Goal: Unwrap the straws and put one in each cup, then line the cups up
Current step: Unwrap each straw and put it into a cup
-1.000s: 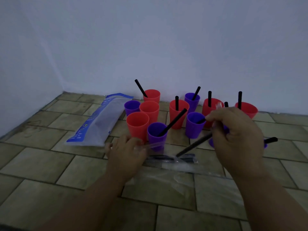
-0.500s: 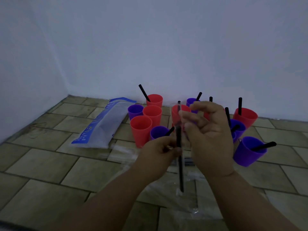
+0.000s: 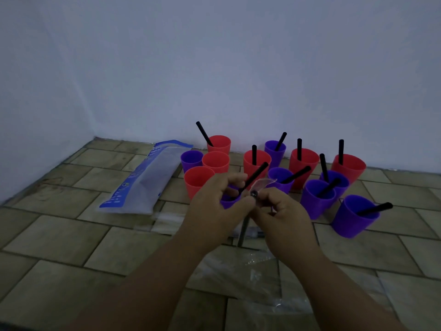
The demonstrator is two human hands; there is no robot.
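Spanning frame: tiled floor (image 3: 71,235). Reference for all places is the straw pack (image 3: 143,180), lying flat on the floor by the wall.
Cup cluster (image 3: 303,163): 13 red and purple cups in a loose bunch just right of the pack, not lined up.
Straws in cups: ten cups hold a black straw (image 3: 374,209), all on the side of the cluster away from the pack.
Not yet filled: the three cups nearest the pack, which are purple cup (image 3: 191,160), back red cup (image 3: 216,162) and front red cup (image 3: 198,180).
Clear wrappers (image 3: 238,271): loose on the floor, right of the pack and nearer the camera, under the forearms.
Left hand (image 3: 214,204): right of the pack, in front of the cluster. Thumb and fingers pinch the held straw just under its top.
Right hand (image 3: 284,218): touching the left hand on the side away from the pack. Curled fingers pinch the sleeve flap.
Held straw (image 3: 243,232): black, roughly upright in a clear sleeve. Its lower part hangs below the hands.
Sleeve flap (image 3: 263,183): sticks up above the right thumb.
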